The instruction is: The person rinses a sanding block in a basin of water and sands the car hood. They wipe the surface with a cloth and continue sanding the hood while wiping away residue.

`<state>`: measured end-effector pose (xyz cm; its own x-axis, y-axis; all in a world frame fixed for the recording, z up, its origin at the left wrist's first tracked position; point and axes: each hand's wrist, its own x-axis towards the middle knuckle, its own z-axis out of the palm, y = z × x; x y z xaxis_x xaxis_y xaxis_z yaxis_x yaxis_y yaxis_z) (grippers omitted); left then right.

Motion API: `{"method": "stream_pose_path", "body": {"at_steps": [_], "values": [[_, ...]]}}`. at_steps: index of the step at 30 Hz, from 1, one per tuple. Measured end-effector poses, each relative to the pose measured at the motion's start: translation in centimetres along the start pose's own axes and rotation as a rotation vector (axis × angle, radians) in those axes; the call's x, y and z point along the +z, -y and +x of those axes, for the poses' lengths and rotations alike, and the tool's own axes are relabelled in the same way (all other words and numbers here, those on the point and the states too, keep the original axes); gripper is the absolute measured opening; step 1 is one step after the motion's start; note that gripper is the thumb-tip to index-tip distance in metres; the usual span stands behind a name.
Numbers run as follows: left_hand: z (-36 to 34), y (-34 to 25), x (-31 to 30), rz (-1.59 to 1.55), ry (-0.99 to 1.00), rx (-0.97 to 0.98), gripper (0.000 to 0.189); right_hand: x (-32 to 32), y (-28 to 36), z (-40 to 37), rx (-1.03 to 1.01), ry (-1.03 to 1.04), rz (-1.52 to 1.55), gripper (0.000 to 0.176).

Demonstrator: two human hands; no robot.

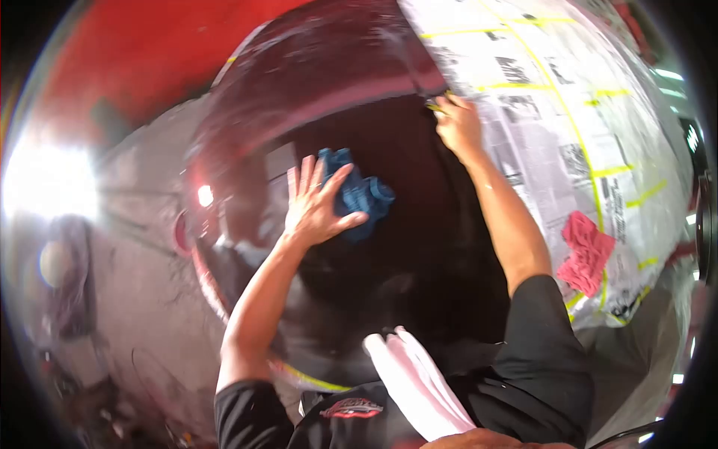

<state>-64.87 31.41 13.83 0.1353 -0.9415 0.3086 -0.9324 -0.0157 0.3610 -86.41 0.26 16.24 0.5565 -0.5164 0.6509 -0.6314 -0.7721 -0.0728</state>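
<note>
A glossy dark maroon vehicle panel (419, 254) curves across the middle of the view. My left hand (318, 202) is spread flat over it, fingers apart, beside a crumpled blue cloth (366, 196). The thumb and the cloth's edge overlap in view, but the hand is not gripping the cloth. At the border between the panel and the masking newspaper (538, 97), my right hand (458, 126) is closed in a pinch. A short bit of yellow masking tape (434, 108) shows at its fingertips; the rest is hidden by the fingers.
Yellow tape lines cross the newspaper, with clear plastic film beyond. A crumpled pink cloth (587, 253) lies on the newspaper at right. A white towel (415, 382) hangs down in front of my chest. Bright work light (51, 183) glares at left, above a dusty floor (142, 284).
</note>
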Motion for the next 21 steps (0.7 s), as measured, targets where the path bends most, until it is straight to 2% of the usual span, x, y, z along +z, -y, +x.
{"method": "stream_pose_path", "body": {"at_steps": [1, 2, 3, 5, 6, 7, 9, 10, 11, 12, 13, 14, 15, 16, 17, 18, 19, 20, 21], "values": [[0.0, -0.1, -0.2, 0.019, 0.001, 0.005, 0.102, -1.9, 1.1, -0.8, 0.043, 0.054, 0.051, 0.037], [-0.5, -0.1, -0.3, 0.023, -0.005, -0.002, 0.103, -3.7, 1.5, -2.0, -0.071, 0.108, -0.012, 0.036], [-0.4, 0.0, -0.1, 0.017, -0.024, -0.009, 0.104, -4.0, 1.1, -4.4, -0.016, 0.060, 0.015, 0.042], [-0.6, 0.4, 0.3, -0.030, -0.071, 0.011, 0.107, -8.0, 2.8, -9.0, 0.072, 0.111, 0.005, 0.038], [-1.1, 0.0, 0.3, -0.040, -0.033, -0.027, 0.111, -10.2, 4.0, -11.1, 0.104, 0.135, 0.002, 0.037], [-1.0, 0.0, -0.4, -0.041, -0.010, -0.049, 0.116, -11.0, 3.8, -13.1, 0.044, 0.112, -0.010, 0.036], [-0.9, 0.4, 0.1, -0.111, -0.074, -0.060, 0.128, -13.1, 6.2, -15.6, 0.172, 0.161, -0.135, 0.030], [-1.1, 0.4, -0.3, -0.164, -0.078, -0.075, 0.136, -13.8, 6.8, -15.8, 0.235, 0.160, -0.023, 0.026], [-1.3, 0.4, -0.4, -0.232, -0.107, -0.097, 0.135, -14.8, 8.1, -15.8, 0.309, 0.152, 0.087, 0.025], [-1.7, 0.4, -0.5, -0.404, -0.204, -0.132, 0.132, -16.7, 11.5, -14.8, 0.587, 0.286, 0.137, 0.024], [-2.7, 0.5, -0.4, -0.577, -0.295, -0.159, 0.129, -17.2, 13.2, -15.7, 0.689, 0.279, 0.271, 0.029], [-5.1, -0.6, -2.7, -0.786, -0.259, -0.251, 0.115, -18.8, 18.7, -16.0, 0.888, 0.108, 0.680, 0.032], [-8.0, -0.8, -3.5, -0.945, -0.268, -0.247, 0.095, -19.7, 26.0, -15.8, 1.052, -0.104, 1.092, 0.036], [-11.0, 0.3, -3.8, -1.046, -0.168, -0.117, 0.083, -19.6, 31.5, -16.7, 1.199, -0.094, 1.344, 0.039], [-14.3, 1.4, -4.9, -1.305, 0.078, -0.089, 0.080, -19.3, 36.3, -17.7, 1.326, -0.094, 1.606, 0.043], [-17.7, 2.9, -5.1, -1.707, 0.392, -0.096, 0.083, -17.9, 40.1, -19.7, 1.272, 0.027, 1.752, 0.049], [-20.6, 4.3, -8.8, -1.766, 0.598, -0.117, 0.087, -16.6, 45.2, -20.8, 1.464, -0.081, 1.777, 0.050], [-22.5, 6.4, -11.0, -1.797, 0.833, -0.139, 0.091, -14.2, 47.9, -22.7, 1.546, 0.021, 1.809, 0.048], [-24.1, 8.2, -11.3, -1.906, 0.797, -0.103, 0.094, -12.6, 50.9, -23.5, 1.577, 0.026, 2.030, 0.046]]}}
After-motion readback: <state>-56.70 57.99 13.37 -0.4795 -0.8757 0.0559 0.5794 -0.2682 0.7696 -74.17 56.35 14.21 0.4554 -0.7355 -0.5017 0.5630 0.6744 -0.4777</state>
